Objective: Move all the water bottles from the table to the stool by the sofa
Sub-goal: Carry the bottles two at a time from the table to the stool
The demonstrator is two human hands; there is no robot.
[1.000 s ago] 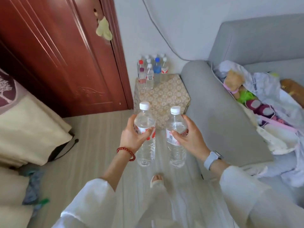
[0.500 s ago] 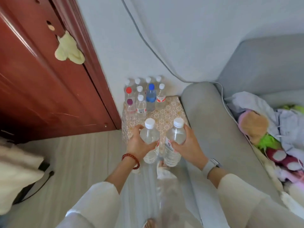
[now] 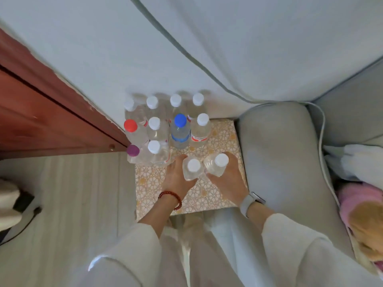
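Placing step: left hand (image 3: pixel 178 179) wrapped around one white-capped water bottle (image 3: pixel 191 169), right hand (image 3: pixel 227 179) wrapped around a second (image 3: pixel 216 164), both bottles low over the patterned stool (image 3: pixel 207 195) beside the sofa arm (image 3: pixel 275 162) (whether their bases touch the top yet, cannot tell). Ten bottles already stand clustered from 10 to 12 o'clock of the hands, the blue-capped bottle (image 3: pixel 179 129) nearest. Next move, as I judge: seat both upright on the bare patch at centre, loosen each grip without nudging neighbours.
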